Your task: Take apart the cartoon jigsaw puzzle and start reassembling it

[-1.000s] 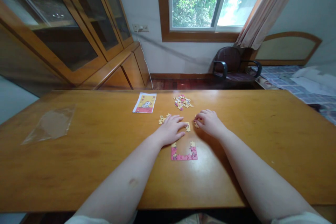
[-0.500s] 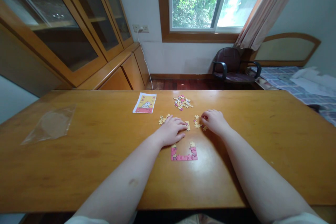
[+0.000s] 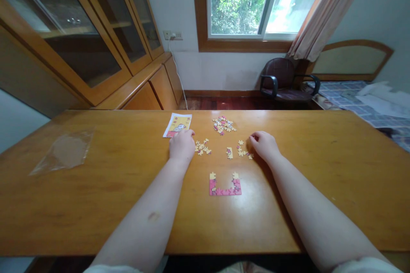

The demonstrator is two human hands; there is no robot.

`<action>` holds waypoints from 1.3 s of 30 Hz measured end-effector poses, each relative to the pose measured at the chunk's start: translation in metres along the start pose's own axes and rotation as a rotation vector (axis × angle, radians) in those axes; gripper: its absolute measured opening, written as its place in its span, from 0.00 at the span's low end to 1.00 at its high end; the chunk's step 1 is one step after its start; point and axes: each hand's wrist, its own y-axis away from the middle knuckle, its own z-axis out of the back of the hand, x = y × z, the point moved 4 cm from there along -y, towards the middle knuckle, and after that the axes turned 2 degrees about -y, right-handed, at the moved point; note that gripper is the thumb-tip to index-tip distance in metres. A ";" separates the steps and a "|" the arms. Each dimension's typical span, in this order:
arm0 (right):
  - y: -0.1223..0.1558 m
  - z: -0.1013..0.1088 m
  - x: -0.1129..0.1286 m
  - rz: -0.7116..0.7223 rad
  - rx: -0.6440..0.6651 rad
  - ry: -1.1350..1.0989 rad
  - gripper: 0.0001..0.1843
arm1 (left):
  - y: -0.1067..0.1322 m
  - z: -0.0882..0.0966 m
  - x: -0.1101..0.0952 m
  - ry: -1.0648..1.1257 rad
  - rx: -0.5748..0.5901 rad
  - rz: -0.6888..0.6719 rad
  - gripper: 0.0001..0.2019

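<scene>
My left hand (image 3: 182, 147) rests with curled fingers at the lower right corner of the picture card (image 3: 178, 122), covering part of it. Whether it grips the card is hidden. Just right of it lies a loose group of yellow puzzle pieces (image 3: 202, 148). My right hand (image 3: 265, 145) is closed, thumb and fingertips together, beside a small cluster of yellow puzzle pieces (image 3: 241, 152); anything inside the pinch is too small to make out. Between the hands sits a joined yellow puzzle section (image 3: 229, 152). Nearer me is a U-shaped, mostly pink puzzle frame (image 3: 225, 192) with yellow upper ends.
A pile of mixed puzzle pieces (image 3: 224, 125) lies toward the table's far edge. On the left of the wooden table (image 3: 128, 204) is a clear plastic bag (image 3: 65, 150). Beyond the table stand a glass-door cabinet (image 3: 128, 66), an office chair (image 3: 282, 79) and a bed (image 3: 346, 94).
My left hand has moved left and away from me, from the joined yellow section to the picture card, and its fingers have curled. My right hand has shifted slightly right, staying closed.
</scene>
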 end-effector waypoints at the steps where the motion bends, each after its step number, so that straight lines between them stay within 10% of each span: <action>1: -0.001 -0.001 -0.001 -0.005 -0.004 -0.010 0.12 | -0.001 -0.003 0.003 -0.014 0.038 0.019 0.16; 39: 0.001 -0.005 0.004 0.018 0.028 -0.063 0.11 | -0.003 -0.031 -0.002 -0.022 0.381 -0.009 0.10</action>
